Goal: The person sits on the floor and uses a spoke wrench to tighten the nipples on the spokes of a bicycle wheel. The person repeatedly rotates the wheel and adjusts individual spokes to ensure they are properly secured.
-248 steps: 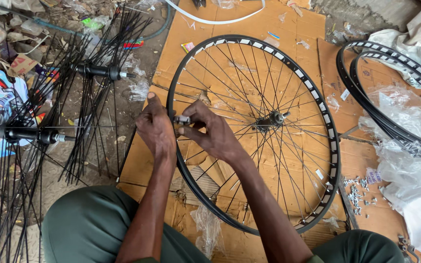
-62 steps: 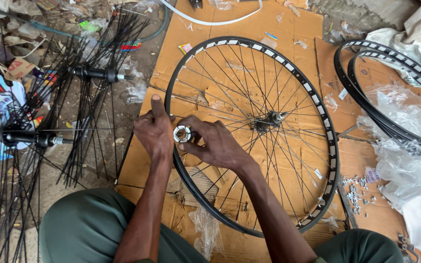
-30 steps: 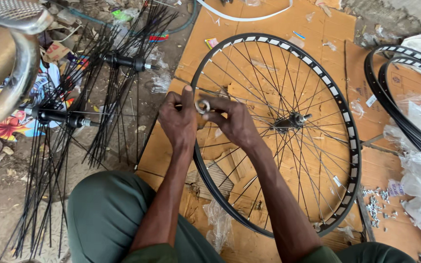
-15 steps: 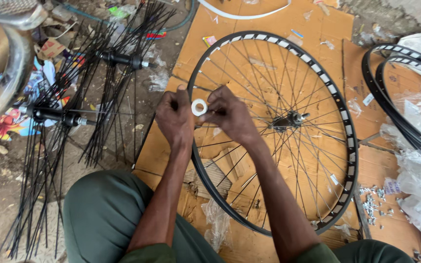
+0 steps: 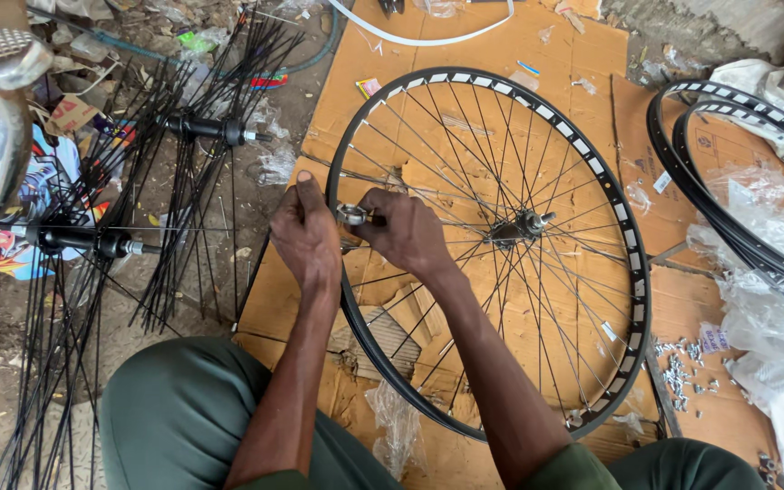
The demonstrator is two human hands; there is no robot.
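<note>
Both hands are meeting at the rim's left edge, the right hand pinching a small round metal tool there, the left hand curling beside it, the hub lying rightward.

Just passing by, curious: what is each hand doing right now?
Left hand: closed on the rim and a small metal tool.
Right hand: closed, pinching the same tool.
</note>
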